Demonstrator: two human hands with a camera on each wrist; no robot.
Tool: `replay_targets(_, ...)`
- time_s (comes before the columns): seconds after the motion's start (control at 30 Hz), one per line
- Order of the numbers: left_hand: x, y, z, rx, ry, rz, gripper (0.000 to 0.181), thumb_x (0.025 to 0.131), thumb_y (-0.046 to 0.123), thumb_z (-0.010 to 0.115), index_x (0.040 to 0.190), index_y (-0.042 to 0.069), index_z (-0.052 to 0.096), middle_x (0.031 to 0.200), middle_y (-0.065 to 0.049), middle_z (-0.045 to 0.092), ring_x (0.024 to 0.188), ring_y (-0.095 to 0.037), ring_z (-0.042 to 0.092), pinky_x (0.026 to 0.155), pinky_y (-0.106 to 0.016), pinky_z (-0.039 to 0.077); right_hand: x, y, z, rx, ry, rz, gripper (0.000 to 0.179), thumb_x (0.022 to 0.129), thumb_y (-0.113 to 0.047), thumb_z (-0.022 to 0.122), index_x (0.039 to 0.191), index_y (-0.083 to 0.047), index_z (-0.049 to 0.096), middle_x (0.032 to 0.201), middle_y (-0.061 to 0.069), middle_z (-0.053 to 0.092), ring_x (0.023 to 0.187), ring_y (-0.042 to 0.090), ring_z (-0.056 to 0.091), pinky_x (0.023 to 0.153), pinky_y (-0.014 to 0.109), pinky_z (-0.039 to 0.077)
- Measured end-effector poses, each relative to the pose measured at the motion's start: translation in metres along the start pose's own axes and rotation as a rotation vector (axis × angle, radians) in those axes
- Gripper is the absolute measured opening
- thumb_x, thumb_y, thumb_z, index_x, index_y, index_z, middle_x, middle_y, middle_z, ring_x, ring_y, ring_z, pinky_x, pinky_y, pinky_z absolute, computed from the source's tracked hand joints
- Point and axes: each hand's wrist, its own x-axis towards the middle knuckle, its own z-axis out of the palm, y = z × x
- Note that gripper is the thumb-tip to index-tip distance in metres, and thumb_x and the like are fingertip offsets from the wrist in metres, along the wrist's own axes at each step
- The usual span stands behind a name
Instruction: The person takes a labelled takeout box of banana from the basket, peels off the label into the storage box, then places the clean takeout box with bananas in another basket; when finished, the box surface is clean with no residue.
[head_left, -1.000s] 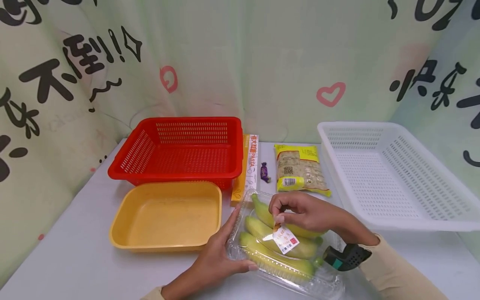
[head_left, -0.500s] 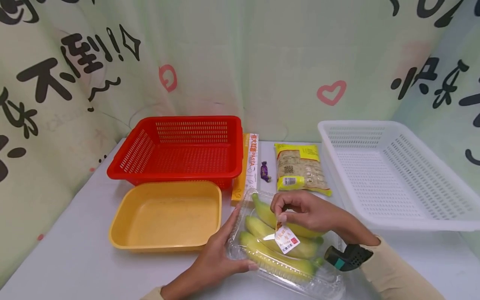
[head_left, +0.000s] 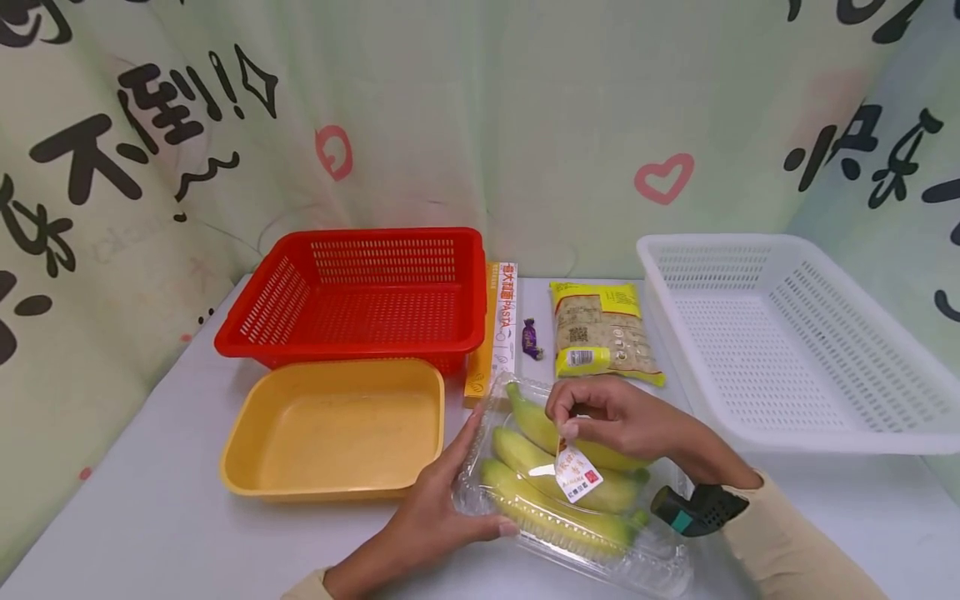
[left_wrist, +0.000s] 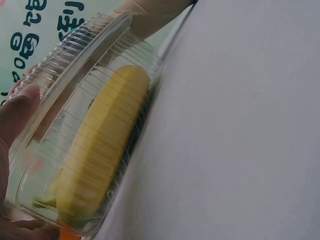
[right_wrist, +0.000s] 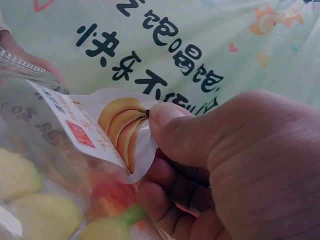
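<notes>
A clear plastic clamshell box (head_left: 660,575) with several yellow-green bananas (head_left: 551,512) inside lies in front, angled on the table. My left hand (head_left: 438,508) grips its left side, thumb (left_wrist: 24,102) on the lid's edge and fingers around the far side. Over the lid, my right hand (head_left: 618,417) pinches the top end of a white sticker (head_left: 576,473) between thumb and index finger. In the right wrist view the sticker (right_wrist: 125,130), with a printed banana bunch, stands bent up at the pinched end. Its other end slants down toward the lid.
Left of the box stands a yellow basin (head_left: 330,433), behind it a red basket (head_left: 382,325). A pasta box (head_left: 504,321), a purple wrapped candy (head_left: 531,340) and a yellow-and-brown packet (head_left: 603,329) lie behind the box. A white basket (head_left: 750,358) is at right.
My right hand has shifted slightly to the right with the pinched end of the sticker, and the sticker has moved with it. My left hand keeps its grip on the box.
</notes>
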Motion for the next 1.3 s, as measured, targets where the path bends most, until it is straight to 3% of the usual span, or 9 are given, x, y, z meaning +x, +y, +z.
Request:
replay_targets(0.27,0.0000,-0.0012,0.0005,-0.002,0.000,0.006,0.118,0.068,0.032,0.090,0.157,0.030,0.012,0.159,0.016,0.015,0.144,-0.008,0.018,0.114,-0.038,0.023,-0.0023,0.0010,-0.0007,-0.023,0.023,-0.016,0.023,0.092,0.015,0.052,0.091,-0.007,0.059,0.089,0.010,0.056,0.083,0.020,0.053,0.073,0.029,0.049)
replay_targets(0.6,0.0007,0.0000,0.0002,-0.012,-0.006,0.005,0.117,0.070,0.031,0.089,0.157,0.031,0.011,0.159,0.016,0.015,0.144,-0.008,0.016,0.114,-0.038,0.023,-0.0035,0.0008,-0.0032,0.064,0.013,0.011,0.023,0.091,0.017,0.050,0.090,-0.005,0.058,0.090,0.011,0.053,0.086,0.022,0.051,0.076,0.028,0.049)
replay_targets(1.3,0.0018,-0.0009,-0.0002,-0.029,-0.016,0.004,0.115,0.071,0.029,0.089,0.157,0.032,0.012,0.159,0.017,0.014,0.144,-0.007,0.016,0.114,-0.037,0.023,-0.0073,0.0053,-0.0044,0.077,0.036,-0.031,0.019,0.092,0.014,0.050,0.089,-0.003,0.056,0.089,0.014,0.052,0.090,0.026,0.050,0.082,0.029,0.045)
